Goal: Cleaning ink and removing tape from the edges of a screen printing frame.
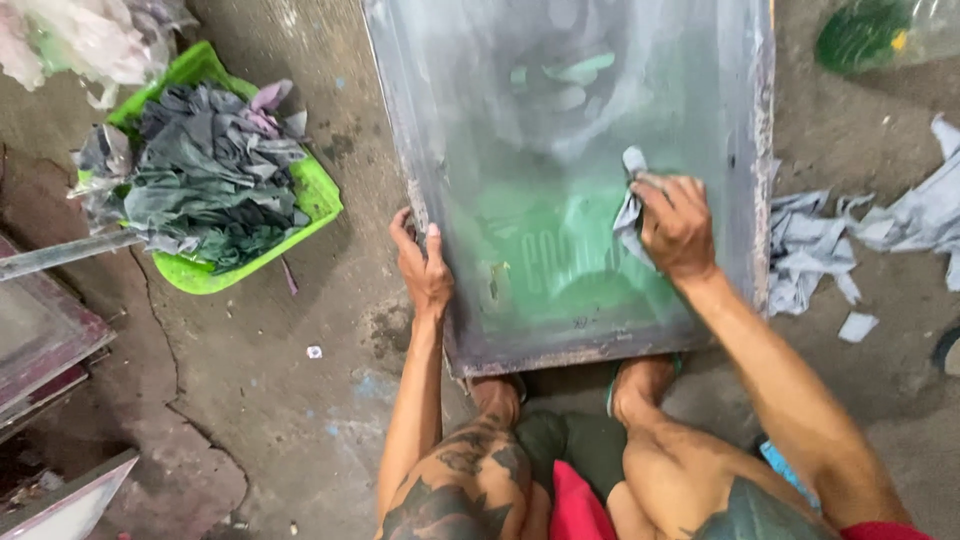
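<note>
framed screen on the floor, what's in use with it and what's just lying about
In use: framed screen; left hand gripping its edge; right hand pressing a grey rag on the mesh.

Lying about: green basket of rags; rag scraps; green bottle.

The single view comes from a camera worn on the person's head, looking steeply down and slightly forward past the bare knees onto the cracked grey concrete floor (250,400). It sits close: the large metal-framed printing screen with a green-stained mesh (560,270) fills the upper middle, both forearms enter from the bottom edge, and the bright green plastic basket of grey rags (320,190) lies left.
</note>
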